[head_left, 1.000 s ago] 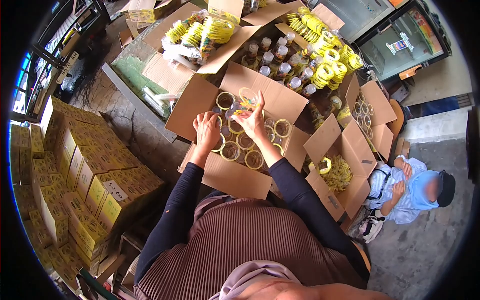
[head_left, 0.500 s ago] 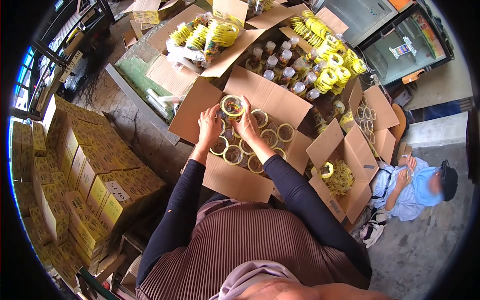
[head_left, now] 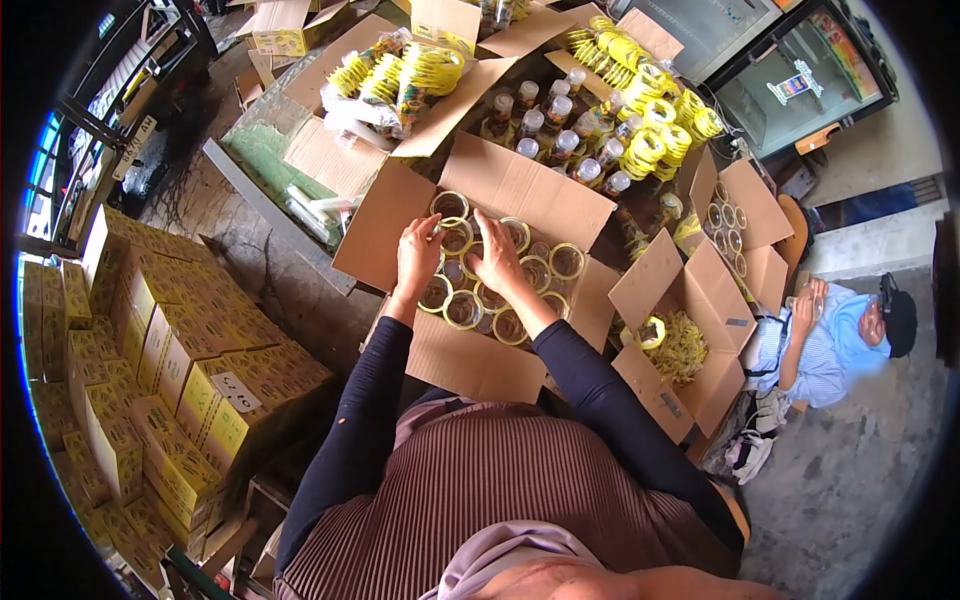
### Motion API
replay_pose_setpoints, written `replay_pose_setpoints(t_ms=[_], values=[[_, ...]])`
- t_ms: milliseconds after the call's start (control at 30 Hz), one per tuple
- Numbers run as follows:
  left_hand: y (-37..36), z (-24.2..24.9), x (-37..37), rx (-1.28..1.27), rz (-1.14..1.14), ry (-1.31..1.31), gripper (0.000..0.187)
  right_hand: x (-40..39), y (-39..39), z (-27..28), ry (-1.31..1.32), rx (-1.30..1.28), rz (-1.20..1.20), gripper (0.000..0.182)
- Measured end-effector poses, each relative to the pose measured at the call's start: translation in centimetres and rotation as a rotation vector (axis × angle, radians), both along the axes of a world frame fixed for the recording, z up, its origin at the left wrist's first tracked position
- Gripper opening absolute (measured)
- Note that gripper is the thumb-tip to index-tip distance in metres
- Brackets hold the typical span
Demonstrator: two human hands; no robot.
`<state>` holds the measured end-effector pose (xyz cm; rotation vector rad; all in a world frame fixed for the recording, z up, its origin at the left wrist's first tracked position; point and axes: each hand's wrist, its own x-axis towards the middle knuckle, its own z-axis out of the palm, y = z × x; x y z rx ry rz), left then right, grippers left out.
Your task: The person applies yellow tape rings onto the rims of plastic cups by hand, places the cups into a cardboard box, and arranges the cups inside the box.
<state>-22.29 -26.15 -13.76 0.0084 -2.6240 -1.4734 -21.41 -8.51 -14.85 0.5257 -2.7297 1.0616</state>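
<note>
An open cardboard box in front of me holds several clear round jars with yellow rims, standing upright. My left hand is over its left side, fingers bent together beside the rim of a jar. A small pale glint shows at those fingertips, too small to name. Over the middle of the box is my right hand, its fingers apart and reaching down among the jars, with nothing held. Just beyond both hands stands another jar near the far left corner.
Stacked yellow cartons stand at left. Behind the box are clear-capped bottles and yellow rings. At right, a smaller box contains yellow strips. A co-worker sits beyond it, hands raised.
The jar that was raised between my hands is now down in the box at the far left corner. My right hand has let go. The co-worker's hands have shifted.
</note>
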Motion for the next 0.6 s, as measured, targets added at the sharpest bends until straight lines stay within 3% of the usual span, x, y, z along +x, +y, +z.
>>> replay_pose_setpoints(t_ms=[67, 200, 333, 600], values=[[-0.2, -0.4, 0.1, -0.308, -0.036, 0.112, 0.038, 0.4, 0.7, -0.1, 0.027, 0.016, -0.053, 0.074], [-0.1, -0.3, 0.4, -0.242, -0.133, 0.196, 0.044, 1.7, 2.0, 0.3, -0.009, 0.091, -0.097, 0.078], [0.1, -0.9, 0.7, -0.375, -0.250, 0.216, 0.052, 3.6, 2.1, 1.0, -0.063, 0.261, -0.122, 0.081], [0.3, -2.2, 0.7, -0.577, -0.275, 0.115, 0.057, 3.5, 2.2, -1.0, -0.125, 0.286, -0.109, 0.081]])
